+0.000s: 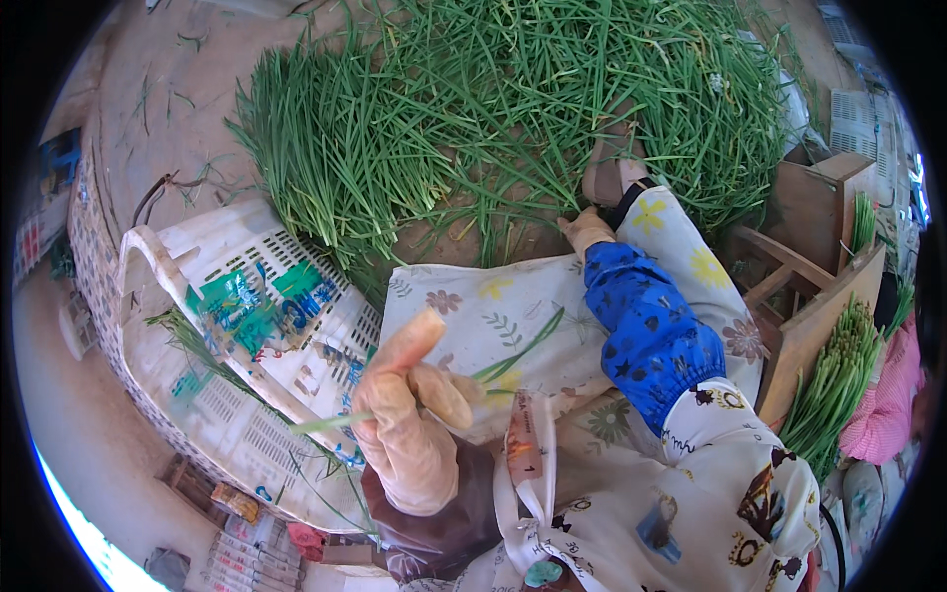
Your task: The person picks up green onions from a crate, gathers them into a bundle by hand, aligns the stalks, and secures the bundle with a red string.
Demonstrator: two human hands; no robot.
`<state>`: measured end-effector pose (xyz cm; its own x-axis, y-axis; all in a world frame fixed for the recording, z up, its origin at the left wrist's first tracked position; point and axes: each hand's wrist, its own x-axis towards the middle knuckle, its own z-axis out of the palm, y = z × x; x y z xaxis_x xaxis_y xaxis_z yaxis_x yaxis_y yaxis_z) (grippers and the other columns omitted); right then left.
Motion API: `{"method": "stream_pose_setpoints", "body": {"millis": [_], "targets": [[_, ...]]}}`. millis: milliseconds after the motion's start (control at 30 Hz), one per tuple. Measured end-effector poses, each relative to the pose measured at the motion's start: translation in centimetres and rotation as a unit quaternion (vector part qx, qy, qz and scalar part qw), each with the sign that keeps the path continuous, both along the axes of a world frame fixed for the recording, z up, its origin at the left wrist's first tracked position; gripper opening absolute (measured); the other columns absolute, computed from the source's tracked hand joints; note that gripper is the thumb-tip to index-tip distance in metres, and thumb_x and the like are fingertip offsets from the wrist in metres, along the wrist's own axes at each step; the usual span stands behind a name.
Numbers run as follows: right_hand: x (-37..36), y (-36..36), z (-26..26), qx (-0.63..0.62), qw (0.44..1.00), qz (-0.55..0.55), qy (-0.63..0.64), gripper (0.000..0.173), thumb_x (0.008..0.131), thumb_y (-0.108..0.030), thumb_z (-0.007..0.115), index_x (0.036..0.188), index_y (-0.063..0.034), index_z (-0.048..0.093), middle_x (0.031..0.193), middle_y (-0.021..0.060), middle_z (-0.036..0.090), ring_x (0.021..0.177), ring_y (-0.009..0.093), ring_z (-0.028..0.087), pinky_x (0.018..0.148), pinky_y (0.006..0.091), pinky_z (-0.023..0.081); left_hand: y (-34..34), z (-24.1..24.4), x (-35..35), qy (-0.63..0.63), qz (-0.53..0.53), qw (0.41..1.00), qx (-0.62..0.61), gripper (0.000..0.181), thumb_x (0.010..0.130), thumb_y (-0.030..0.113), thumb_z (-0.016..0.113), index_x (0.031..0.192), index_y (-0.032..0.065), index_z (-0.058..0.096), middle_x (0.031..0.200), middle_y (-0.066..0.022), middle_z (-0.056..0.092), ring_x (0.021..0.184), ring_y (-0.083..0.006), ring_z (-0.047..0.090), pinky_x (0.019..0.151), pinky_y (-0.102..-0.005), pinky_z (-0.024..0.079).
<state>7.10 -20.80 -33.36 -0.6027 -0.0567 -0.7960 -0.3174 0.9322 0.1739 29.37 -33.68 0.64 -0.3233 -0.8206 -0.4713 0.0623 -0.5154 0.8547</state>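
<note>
My left hand (414,422), in a pale glove with a brown sleeve, is raised over the white plastic crate's (214,244) right side. Its thumb points up, and its curled fingers hold a thin green stalk (518,357), which sticks out on both sides. My right hand (590,228), gloved below a blue patterned sleeve, reaches down to the near edge of a large heap of long green leaves (518,89), which look like garlic chives. Its fingertips are partly hidden among them. A flower-printed apron (473,296) covers my lap. A denser, aligned pile (333,148) lies at the heap's left.
On the right stand a wooden stool (784,274) and a wooden board (821,325), beside a bundle of budded green stalks (836,377). A shoe (610,166) rests against the heap. Pink checked cloth (888,399) shows at the far right. Loose leaves lie on the floor (177,133).
</note>
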Motion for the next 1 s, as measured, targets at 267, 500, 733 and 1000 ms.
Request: {"method": "stream_pose_setpoints", "body": {"millis": [267, 500, 733, 1000], "targets": [[-0.7, -4.1, 3.7, -0.053, 0.938, 0.333, -0.074, 0.024, 0.082, -0.017, 0.049, 0.093, -0.0087, 0.068, 0.1, 0.0133, 0.065, 0.092, 0.03, 0.063, 0.075, 0.0391, 0.05, 0.6, -0.9, 0.2, -0.025, -0.084, 0.991, -0.098, 0.05, 0.093, 0.035, 0.043, 0.114, -0.0099, 0.051, 0.078, -0.0076, 0.058, 0.064, -0.0113, 0.052, 0.068, -0.0268, 0.043], [2.9, -7.8, 25.7, -0.26, 0.77, 0.566, -0.136, 0.014, 0.077, -0.017, 0.054, 0.08, -0.0077, 0.065, 0.078, 0.0095, 0.066, 0.074, 0.026, 0.065, 0.057, 0.0387, 0.051, 2.2, -2.6, -3.4, -0.265, -0.291, 0.753, -0.527, 0.04, 0.091, 0.025, 0.039, 0.127, 0.0085, 0.047, 0.126, -0.007, 0.05, 0.124, -0.025, 0.037, 0.107, -0.0444, 0.015], [3.7, 3.7, 47.6, -0.626, 0.765, 0.035, -0.143, 0.038, 0.077, -0.037, 0.063, 0.094, -0.0039, 0.06, 0.084, 0.012, 0.065, 0.08, 0.031, 0.063, 0.069, 0.0362, 0.051, 2.8, 3.6, -1.2, 0.582, -0.168, 0.719, 0.341, 0.045, 0.094, 0.037, 0.041, 0.114, -0.003, 0.048, 0.074, -0.003, 0.05, 0.062, -0.0096, 0.047, 0.06, -0.0208, 0.042], [4.6, 17.8, 51.3, -0.64, 0.752, 0.121, -0.104, 0.054, 0.079, -0.042, 0.058, 0.12, -0.0099, 0.041, 0.081, 0.0181, 0.06, 0.076, 0.036, 0.06, 0.064, 0.0421, 0.048, 15.3, 21.7, -11.2, 0.565, -0.124, 0.816, 0.001, 0.028, 0.092, 0.025, 0.048, 0.101, -0.002, 0.052, 0.046, 0.0038, 0.034, 0.036, -0.0049, 0.031, 0.038, -0.0174, 0.033]]}}
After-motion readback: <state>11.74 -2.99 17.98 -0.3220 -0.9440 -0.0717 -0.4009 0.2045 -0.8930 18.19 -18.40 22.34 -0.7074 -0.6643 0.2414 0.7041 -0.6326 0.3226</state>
